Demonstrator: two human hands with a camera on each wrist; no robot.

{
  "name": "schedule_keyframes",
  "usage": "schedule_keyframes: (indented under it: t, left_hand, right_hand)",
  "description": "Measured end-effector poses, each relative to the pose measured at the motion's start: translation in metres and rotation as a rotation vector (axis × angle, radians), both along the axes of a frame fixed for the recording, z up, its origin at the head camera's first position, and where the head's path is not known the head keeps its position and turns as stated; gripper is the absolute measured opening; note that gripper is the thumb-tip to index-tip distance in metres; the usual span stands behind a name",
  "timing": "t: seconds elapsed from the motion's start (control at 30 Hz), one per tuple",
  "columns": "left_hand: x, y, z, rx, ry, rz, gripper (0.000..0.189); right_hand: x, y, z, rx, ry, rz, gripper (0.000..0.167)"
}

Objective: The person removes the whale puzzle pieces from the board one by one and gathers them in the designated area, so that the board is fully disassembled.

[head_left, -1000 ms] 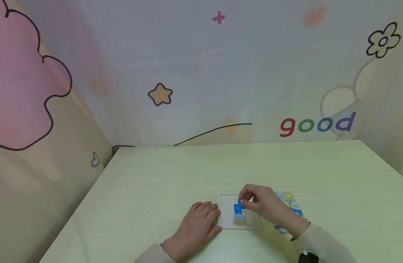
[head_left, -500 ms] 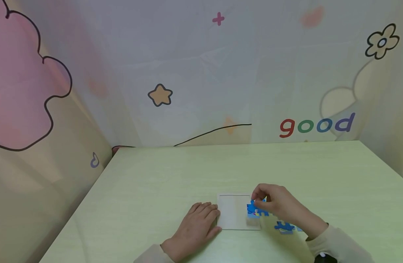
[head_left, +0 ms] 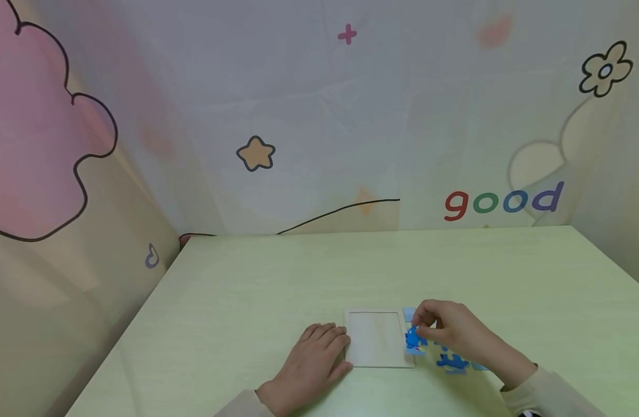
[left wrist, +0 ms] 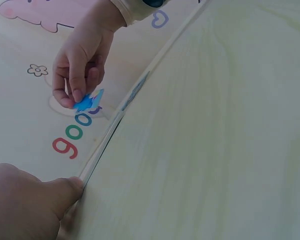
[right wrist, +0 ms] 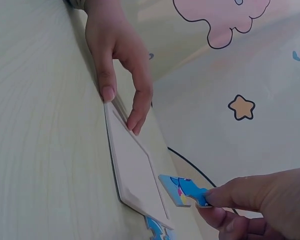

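Observation:
In the head view, my right hand [head_left: 452,325] pinches a blue jigsaw puzzle piece [head_left: 413,341] between thumb and fingertips. The piece is raised and tilted, overlapping the right rim of a pale, shallow puzzle tray [head_left: 373,341]. Yellow and pink patches show on the piece [right wrist: 179,187] in the right wrist view. My left hand [head_left: 314,359] rests along the tray's left edge, fingers fairly straight over the rim and thumb at the near corner. The tray's recess holds no pieces.
Right of the tray, several loose puzzle pieces lie on the light wooden table [head_left: 277,278], among them a blue piece [head_left: 453,363] and a light-blue one [head_left: 409,314]. My right hand hides part of them. A printed cloth backdrop [head_left: 309,116] stands behind the table.
My right hand has carried the puzzle piece rightward from over the tray's middle to its right rim, uncovering the recess. The left hand keeps its place on the tray.

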State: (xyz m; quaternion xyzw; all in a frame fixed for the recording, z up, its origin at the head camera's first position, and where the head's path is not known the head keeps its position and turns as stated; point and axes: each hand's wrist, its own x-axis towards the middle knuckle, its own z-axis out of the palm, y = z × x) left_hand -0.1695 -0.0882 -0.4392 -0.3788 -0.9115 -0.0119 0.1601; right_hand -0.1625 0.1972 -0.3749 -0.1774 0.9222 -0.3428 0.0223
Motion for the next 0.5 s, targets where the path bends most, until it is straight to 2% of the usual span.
schedule_keyframes:
  t: [0.3,0.5]
  left_hand:
    - [0.0,0.0,0.0,-0.005,0.003,0.006,0.036]
    - [0.0,0.0,0.0,-0.006,0.029,-0.002,0.035]
  right_hand:
    - [0.003,0.009,-0.013,0.006,-0.02,-0.006,0.005]
    - [0.004,0.013,-0.024,0.013,-0.011,-0.004,0.009]
